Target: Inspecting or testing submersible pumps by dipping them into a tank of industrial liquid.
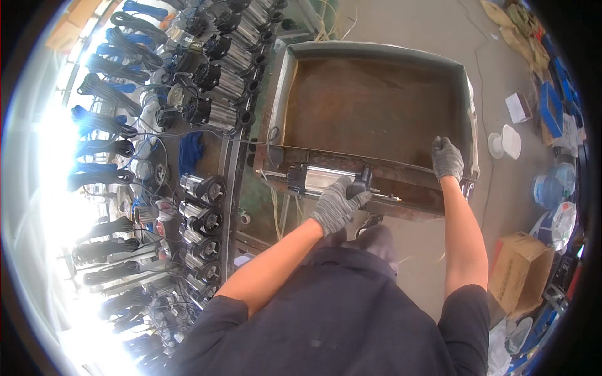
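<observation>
1. Left hand [337, 203], grey knit glove, is clamped round the black end of a steel submersible pump [326, 178] lying flat on the near rim of the metal tank [376, 50].
2. Right hand [447, 158] grips that rim at 3 o'clock from the pump.
3. Rows of similar pumps [213, 94] sit on racks at 9 o'clock; a cardboard box [520, 269] at 4.

Rows of steel pumps [229, 59] with black ends are lying on racks at the left, with coiled black and blue cables [103, 119] hanging beside them in strong glare. A cardboard box [519, 271] is standing open on the concrete floor [401, 22] at the lower right. Blue crates [552, 106] and a water bottle [552, 182] are sitting along the right edge.
</observation>
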`<state>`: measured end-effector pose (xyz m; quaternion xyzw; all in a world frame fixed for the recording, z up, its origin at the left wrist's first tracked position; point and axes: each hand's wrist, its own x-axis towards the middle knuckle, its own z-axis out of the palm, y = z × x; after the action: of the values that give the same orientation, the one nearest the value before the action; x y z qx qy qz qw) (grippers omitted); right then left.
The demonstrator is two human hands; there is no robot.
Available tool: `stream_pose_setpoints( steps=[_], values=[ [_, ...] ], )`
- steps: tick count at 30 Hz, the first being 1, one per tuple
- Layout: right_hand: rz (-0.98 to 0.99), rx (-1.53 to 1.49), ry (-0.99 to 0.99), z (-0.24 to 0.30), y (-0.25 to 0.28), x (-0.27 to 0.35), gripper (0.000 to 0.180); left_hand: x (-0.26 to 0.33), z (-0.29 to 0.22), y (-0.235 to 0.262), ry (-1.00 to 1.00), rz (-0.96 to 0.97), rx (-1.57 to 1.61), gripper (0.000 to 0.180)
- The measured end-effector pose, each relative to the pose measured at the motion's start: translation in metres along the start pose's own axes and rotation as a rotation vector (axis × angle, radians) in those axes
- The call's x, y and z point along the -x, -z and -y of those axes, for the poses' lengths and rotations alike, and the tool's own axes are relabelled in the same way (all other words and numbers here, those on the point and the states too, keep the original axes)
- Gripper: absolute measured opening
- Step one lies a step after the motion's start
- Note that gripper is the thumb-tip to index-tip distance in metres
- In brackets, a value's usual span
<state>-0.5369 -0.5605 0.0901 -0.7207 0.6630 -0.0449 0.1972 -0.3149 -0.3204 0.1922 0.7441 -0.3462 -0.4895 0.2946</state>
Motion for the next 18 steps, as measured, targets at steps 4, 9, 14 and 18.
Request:
stream_pose_setpoints(
  steps=[4,9,14,18],
  values=[
    [0.033,-0.011,0.024,-0.006,-0.004,-0.002,0.048,0.001,0.002,0.001,-0.047,-0.031,-0.031,0.048],
    [-0.038,-0.476,-0.005,-0.003,-0.003,0.002,0.036,0.002,0.039,0.034,-0.307,-0.116,-0.103,0.053],
    [-0.025,-0.623,0.311,0.069,0.014,0.060,0.029,-0.006,0.110,0.145,-0.351,-0.595,-0.490,0.041],
    [0.270,-0.523,0.409,0.157,0.016,0.139,0.029,-0.024,0.158,0.221,-0.263,-0.327,-1.247,0.030]
  ],
)
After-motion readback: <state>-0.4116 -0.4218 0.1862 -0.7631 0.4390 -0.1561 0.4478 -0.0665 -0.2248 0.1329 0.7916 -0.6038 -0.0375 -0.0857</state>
